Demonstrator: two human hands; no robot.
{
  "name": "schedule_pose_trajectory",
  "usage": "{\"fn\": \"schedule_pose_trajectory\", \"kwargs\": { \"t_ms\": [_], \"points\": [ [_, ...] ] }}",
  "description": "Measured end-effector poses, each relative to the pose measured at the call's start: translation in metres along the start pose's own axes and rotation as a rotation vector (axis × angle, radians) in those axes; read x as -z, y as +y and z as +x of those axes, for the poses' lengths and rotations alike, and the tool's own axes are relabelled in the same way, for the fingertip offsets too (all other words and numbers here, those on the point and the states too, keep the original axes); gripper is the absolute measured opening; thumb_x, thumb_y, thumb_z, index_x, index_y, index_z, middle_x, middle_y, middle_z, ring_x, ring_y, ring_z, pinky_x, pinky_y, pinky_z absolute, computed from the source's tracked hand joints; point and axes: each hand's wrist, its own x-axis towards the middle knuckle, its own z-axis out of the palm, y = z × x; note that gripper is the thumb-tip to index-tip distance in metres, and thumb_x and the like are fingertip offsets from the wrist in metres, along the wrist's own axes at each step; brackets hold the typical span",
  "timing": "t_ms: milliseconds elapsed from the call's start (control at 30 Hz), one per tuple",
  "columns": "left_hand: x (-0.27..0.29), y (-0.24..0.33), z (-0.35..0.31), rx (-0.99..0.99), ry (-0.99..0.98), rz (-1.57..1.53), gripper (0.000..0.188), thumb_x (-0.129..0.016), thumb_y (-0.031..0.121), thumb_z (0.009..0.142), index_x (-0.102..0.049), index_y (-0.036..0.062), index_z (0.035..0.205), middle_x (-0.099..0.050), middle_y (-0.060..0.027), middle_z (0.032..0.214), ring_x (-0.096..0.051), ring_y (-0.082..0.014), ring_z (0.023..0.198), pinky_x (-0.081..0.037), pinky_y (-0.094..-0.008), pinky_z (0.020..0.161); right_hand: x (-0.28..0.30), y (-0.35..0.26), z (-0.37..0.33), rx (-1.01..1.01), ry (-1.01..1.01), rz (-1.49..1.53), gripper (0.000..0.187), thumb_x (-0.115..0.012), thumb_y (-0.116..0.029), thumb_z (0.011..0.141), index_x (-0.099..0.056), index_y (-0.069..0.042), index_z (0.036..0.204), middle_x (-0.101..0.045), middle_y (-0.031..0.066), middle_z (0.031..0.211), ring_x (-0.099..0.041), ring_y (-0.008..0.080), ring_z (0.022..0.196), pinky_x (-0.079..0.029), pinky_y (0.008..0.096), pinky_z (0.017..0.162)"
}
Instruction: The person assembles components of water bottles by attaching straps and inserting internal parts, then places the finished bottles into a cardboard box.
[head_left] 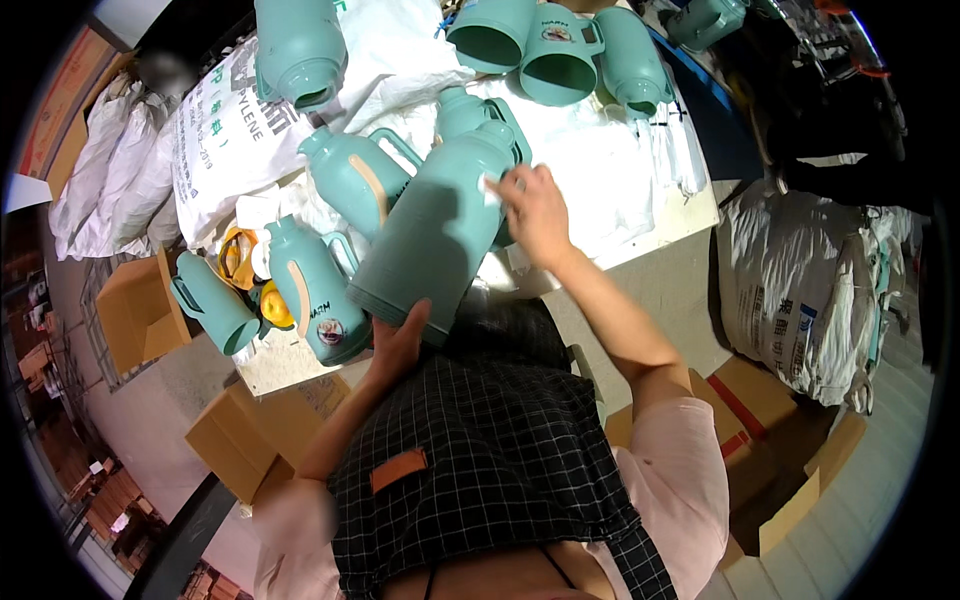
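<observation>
My left hand (398,343) grips the bottom end of a large teal thermos flask (432,230), held tilted over the table edge. My right hand (535,213) presses a small white piece (489,189), perhaps a cloth or sticker, against the flask's upper side near its handle. Around it lie more teal flasks: one (352,178) with a beige strip just left, another (312,292) with a round label lower left, and a smaller one (212,303) farther left.
The worktable (640,200) is covered in white sheeting. Open teal flask shells (556,62) lie at the back, another (299,48) on a big white printed sack (218,140). Cardboard boxes (140,310) stand left and below; a full white sack (800,290) stands right.
</observation>
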Motion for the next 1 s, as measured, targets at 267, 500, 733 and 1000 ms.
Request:
{"fn": "schedule_pose_trajectory", "kwargs": {
  "t_ms": [267,500,733,1000],
  "points": [
    [-0.006,0.015,-0.002,-0.023,-0.092,0.154,0.028,-0.065,0.006,0.094,-0.059,-0.0041,0.12,-0.066,-0.0084,0.115,-0.063,-0.0171,0.104,-0.05,-0.0316,0.09,0.004,0.009,0.031,0.118,-0.05,0.008,0.03,-0.066,-0.001,0.079,-0.08,-0.016,0.1,-0.062,0.0032,0.09,-0.053,0.0283,0.087,-0.048,0.0389,0.076],
    [-0.009,0.015,-0.001,-0.061,-0.066,0.121,0.029,-0.065,0.006,0.094,-0.059,-0.0037,0.121,-0.065,-0.0101,0.115,-0.062,-0.0175,0.104,-0.05,-0.0323,0.09,0.004,0.008,0.035,0.074,-0.053,-0.01,0.034,-0.065,0.002,0.076,-0.079,-0.016,0.101,-0.061,0.0024,0.091,-0.054,0.0272,0.088,-0.049,0.0387,0.078],
    [-0.007,0.012,0.003,-0.028,-0.112,0.135,0.027,-0.064,0.006,0.094,-0.06,-0.0037,0.119,-0.065,-0.0094,0.113,-0.062,-0.0171,0.103,-0.05,-0.0324,0.089,0.006,0.011,0.034,0.038,-0.087,0.028,0.032,-0.066,0.001,0.079,-0.079,-0.015,0.103,-0.059,0.0036,0.09,-0.054,0.0279,0.09,-0.049,0.0381,0.08],
    [-0.006,0.014,0.004,-0.03,-0.079,0.116,0.025,-0.064,0.005,0.094,-0.061,-0.0033,0.117,-0.066,-0.0077,0.111,-0.062,-0.0162,0.102,-0.05,-0.0321,0.089,0.008,0.012,0.044,0.034,-0.082,0.002,0.03,-0.065,0.0,0.081,-0.079,-0.015,0.102,-0.061,0.0036,0.091,-0.055,0.0276,0.09,-0.05,0.0387,0.078]
  ]
}}
